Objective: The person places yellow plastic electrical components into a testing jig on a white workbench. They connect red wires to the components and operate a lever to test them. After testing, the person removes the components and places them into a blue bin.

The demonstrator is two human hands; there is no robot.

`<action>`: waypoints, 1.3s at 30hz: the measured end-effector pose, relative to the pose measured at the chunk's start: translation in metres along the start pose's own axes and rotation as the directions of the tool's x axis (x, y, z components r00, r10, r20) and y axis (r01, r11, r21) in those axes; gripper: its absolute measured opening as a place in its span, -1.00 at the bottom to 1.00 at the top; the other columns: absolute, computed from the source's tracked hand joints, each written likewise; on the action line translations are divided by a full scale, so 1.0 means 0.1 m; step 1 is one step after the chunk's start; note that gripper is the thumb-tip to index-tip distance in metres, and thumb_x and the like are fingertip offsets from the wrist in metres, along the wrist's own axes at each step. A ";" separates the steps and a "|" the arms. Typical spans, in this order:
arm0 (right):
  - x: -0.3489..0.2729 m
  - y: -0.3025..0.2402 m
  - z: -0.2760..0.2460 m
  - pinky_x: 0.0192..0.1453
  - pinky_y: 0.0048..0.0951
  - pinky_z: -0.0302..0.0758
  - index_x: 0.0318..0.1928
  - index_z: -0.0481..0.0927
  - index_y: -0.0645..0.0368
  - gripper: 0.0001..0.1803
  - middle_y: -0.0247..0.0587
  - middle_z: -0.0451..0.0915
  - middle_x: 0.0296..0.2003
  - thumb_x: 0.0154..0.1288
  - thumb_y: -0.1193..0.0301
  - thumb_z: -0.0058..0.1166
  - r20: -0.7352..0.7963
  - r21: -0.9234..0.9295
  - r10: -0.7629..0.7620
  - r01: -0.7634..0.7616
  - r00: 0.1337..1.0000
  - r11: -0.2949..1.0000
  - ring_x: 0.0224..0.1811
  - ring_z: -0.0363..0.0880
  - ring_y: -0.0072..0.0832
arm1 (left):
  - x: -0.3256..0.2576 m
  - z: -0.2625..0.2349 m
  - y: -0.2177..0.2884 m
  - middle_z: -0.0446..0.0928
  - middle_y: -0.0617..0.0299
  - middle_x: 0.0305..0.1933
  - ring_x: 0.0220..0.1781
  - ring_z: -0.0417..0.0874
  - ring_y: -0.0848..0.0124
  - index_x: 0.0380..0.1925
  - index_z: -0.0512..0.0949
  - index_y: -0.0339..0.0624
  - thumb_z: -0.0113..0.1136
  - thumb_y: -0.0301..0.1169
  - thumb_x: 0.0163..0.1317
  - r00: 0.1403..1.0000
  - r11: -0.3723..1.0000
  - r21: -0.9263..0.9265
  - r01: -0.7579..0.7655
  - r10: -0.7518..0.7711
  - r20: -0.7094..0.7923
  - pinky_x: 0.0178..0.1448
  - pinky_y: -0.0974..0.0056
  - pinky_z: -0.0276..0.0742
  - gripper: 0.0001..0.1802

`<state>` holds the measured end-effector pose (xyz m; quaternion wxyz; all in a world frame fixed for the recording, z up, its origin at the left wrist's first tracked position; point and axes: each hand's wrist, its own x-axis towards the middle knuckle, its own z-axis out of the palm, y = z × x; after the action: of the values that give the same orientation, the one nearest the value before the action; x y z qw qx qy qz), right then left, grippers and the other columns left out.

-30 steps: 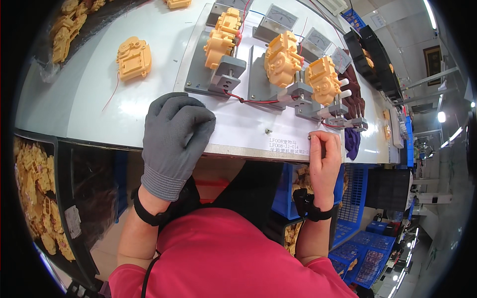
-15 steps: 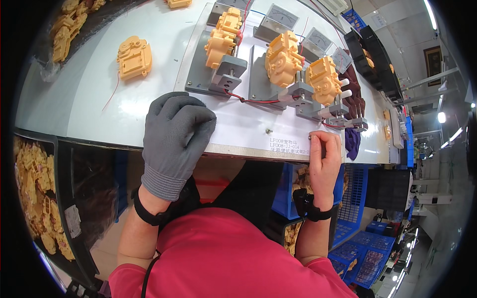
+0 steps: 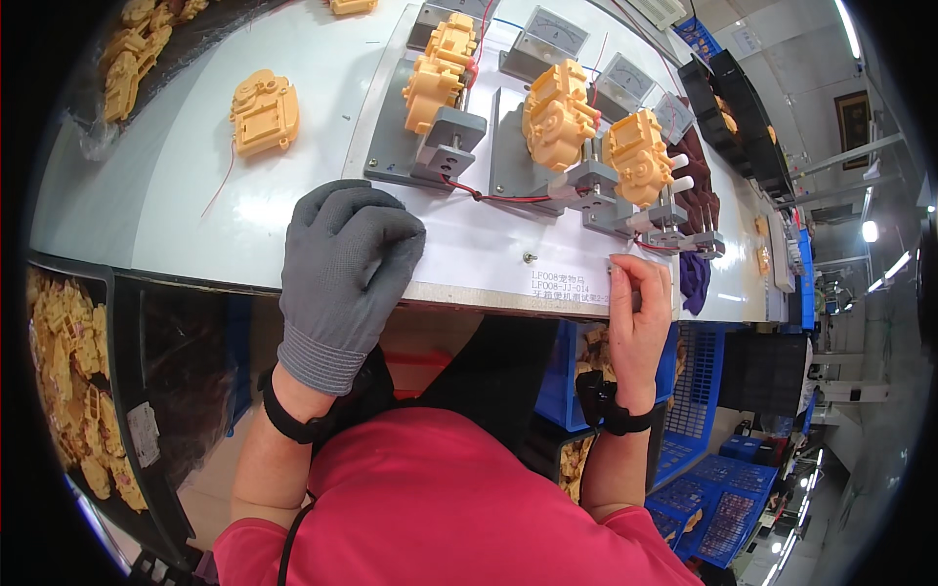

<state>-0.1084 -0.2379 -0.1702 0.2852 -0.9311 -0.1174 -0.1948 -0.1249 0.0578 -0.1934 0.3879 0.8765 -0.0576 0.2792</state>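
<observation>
My left hand (image 3: 349, 244), in a grey knit glove, rests at the front edge of a white test board (image 3: 459, 278). Its fingers curl inward against the thumb, and nothing shows in them. My bare right hand (image 3: 640, 305) lies at the board's front right, fingers bent and together, with no object visible in it. Beyond the hands, three yellow-orange plastic gearbox housings sit on grey fixtures: a left housing (image 3: 437, 83), a middle housing (image 3: 559, 122) and a right housing (image 3: 637, 161). A small metal toggle switch (image 3: 529, 258) stands between my hands.
A loose housing (image 3: 264, 115) with a red wire lies left of the board. Analog meters (image 3: 552, 34) stand behind the fixtures. A black bin (image 3: 117, 371) of yellow parts is at lower left. Blue crates (image 3: 699, 381) stand at right, beside a purple cloth (image 3: 695, 278).
My right fingertips have shifted very slightly at the board's edge. My left hand and the housings stay where they were.
</observation>
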 end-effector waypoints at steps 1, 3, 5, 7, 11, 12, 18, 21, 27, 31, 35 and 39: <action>0.00 0.00 0.00 -0.04 -0.39 0.48 -0.09 0.63 0.26 -0.88 -0.18 0.52 -0.24 0.42 0.53 0.11 -0.001 0.005 0.002 -0.002 1.000 1.000 -0.18 0.51 -0.33 | 0.00 0.00 0.00 0.62 0.23 -0.18 0.06 0.53 0.11 -0.32 0.65 -0.07 0.36 -0.44 0.10 1.000 1.000 0.000 -0.001 0.001 0.001 0.16 0.06 0.44 -0.88; 0.00 0.01 0.01 -0.04 -0.39 0.48 -0.10 0.63 0.26 -0.88 -0.18 0.53 -0.24 0.41 0.53 0.13 -0.003 0.011 -0.002 0.002 1.000 1.000 -0.17 0.51 -0.33 | 0.00 0.00 0.00 0.62 0.23 -0.18 0.06 0.53 0.11 -0.33 0.65 -0.07 0.35 -0.45 0.11 1.000 1.000 -0.003 0.004 -0.004 0.001 0.16 0.06 0.44 -0.88; 0.00 0.01 0.01 -0.05 -0.39 0.48 -0.10 0.63 0.26 -0.89 -0.18 0.53 -0.25 0.40 0.54 0.14 -0.006 0.012 -0.004 0.004 1.000 1.000 -0.17 0.51 -0.32 | 0.00 0.00 0.00 0.62 0.23 -0.18 0.06 0.53 0.10 -0.33 0.65 -0.08 0.35 -0.45 0.11 1.000 1.000 -0.006 0.004 -0.004 0.000 0.16 0.06 0.44 -0.88; -0.01 0.01 0.00 -0.05 -0.39 0.48 -0.11 0.63 0.26 -0.90 -0.18 0.53 -0.25 0.40 0.55 0.15 -0.013 0.008 -0.002 0.002 1.000 1.000 -0.17 0.52 -0.32 | 0.00 -0.01 0.01 0.62 0.22 -0.18 0.06 0.53 0.10 -0.33 0.65 -0.08 0.35 -0.45 0.11 1.000 1.000 -0.009 -0.002 0.002 -0.002 0.15 0.06 0.44 -0.89; -0.01 0.04 0.01 -0.06 -0.40 0.48 -0.13 0.62 0.26 -0.91 -0.17 0.54 -0.24 0.39 0.55 0.16 -0.010 0.001 -0.013 0.014 1.000 1.000 -0.18 0.52 -0.31 | 0.00 0.00 0.01 0.62 0.22 -0.18 0.06 0.53 0.11 -0.33 0.65 -0.08 0.35 -0.45 0.11 1.000 1.000 -0.008 0.002 -0.002 -0.003 0.16 0.06 0.44 -0.88; -0.02 0.05 0.01 -0.06 -0.40 0.48 -0.14 0.62 0.26 -0.91 -0.17 0.54 -0.24 0.39 0.55 0.15 -0.011 -0.004 -0.018 0.018 1.000 1.000 -0.18 0.52 -0.31 | 0.00 0.00 0.01 0.62 0.22 -0.18 0.06 0.53 0.11 -0.32 0.65 -0.08 0.35 -0.45 0.10 1.000 1.000 -0.008 0.001 -0.001 0.000 0.16 0.06 0.44 -0.88; -0.03 0.00 0.00 0.08 -0.27 0.44 -0.06 0.64 0.20 -0.82 -0.19 0.56 -0.15 0.35 0.51 0.21 -0.044 -0.077 -0.040 0.037 0.998 0.996 -0.06 0.50 -0.23 | 0.00 0.00 -0.01 0.62 0.23 -0.18 0.06 0.54 0.12 -0.32 0.65 -0.08 0.36 -0.45 0.10 1.000 1.000 -0.014 -0.002 0.002 -0.001 0.16 0.06 0.43 -0.87; -0.02 -0.17 0.04 0.16 -0.21 0.38 0.00 0.65 0.13 -0.75 -0.20 0.56 -0.11 0.31 0.48 0.25 -0.059 -0.084 -0.128 0.123 0.990 0.989 0.02 0.47 -0.19 | 0.00 -0.02 0.01 0.60 0.19 -0.15 0.08 0.52 0.14 -0.31 0.65 -0.14 0.36 -0.48 0.11 1.000 1.000 -0.009 -0.001 0.001 0.020 0.19 0.10 0.42 -0.87; 0.14 -0.51 0.29 0.06 -0.30 0.31 -0.08 0.67 0.10 -0.77 -0.25 0.57 -0.21 0.24 0.46 0.31 0.117 0.006 -0.269 0.270 0.956 0.963 -0.10 0.50 -0.28 | 0.01 -0.02 0.00 0.61 0.22 -0.17 0.06 0.53 0.12 -0.31 0.64 -0.11 0.35 -0.47 0.11 1.000 0.999 -0.035 -0.013 0.013 0.010 0.17 0.08 0.43 -0.87; 0.19 -0.51 0.40 -0.04 -0.30 0.29 -0.21 0.64 0.12 -0.89 -0.30 0.56 -0.33 0.26 0.48 0.28 0.106 0.059 -0.280 0.275 0.954 0.960 -0.21 0.49 -0.31 | 0.00 -0.01 0.00 0.63 0.24 -0.18 0.04 0.55 0.11 -0.32 0.64 -0.08 0.35 -0.45 0.10 1.000 0.999 -0.042 -0.015 0.014 -0.006 0.15 0.06 0.44 -0.88; 0.19 -0.53 0.40 -0.07 -0.31 0.31 -0.22 0.63 0.14 -0.90 -0.29 0.56 -0.33 0.27 0.49 0.28 0.133 0.100 -0.211 0.198 0.968 0.975 -0.24 0.49 -0.31 | 0.00 -0.01 -0.01 0.63 0.25 -0.18 0.05 0.55 0.11 -0.32 0.64 -0.08 0.35 -0.45 0.10 1.000 1.000 -0.017 -0.018 0.017 -0.009 0.16 0.06 0.44 -0.87; 0.20 -0.53 0.39 -0.07 -0.31 0.35 -0.20 0.64 0.17 -0.89 -0.28 0.57 -0.33 0.28 0.49 0.27 0.162 0.120 -0.175 0.156 0.971 0.980 -0.25 0.50 -0.30 | -0.01 -0.01 -0.02 0.63 0.24 -0.18 0.06 0.55 0.11 -0.31 0.64 -0.08 0.35 -0.44 0.11 1.000 1.000 -0.024 -0.016 0.016 -0.002 0.17 0.06 0.44 -0.87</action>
<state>-0.0963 -0.1703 -0.1658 0.3061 -0.9148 -0.2290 -0.1304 -0.1254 0.0599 -0.1942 0.3963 0.8710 -0.0678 0.2822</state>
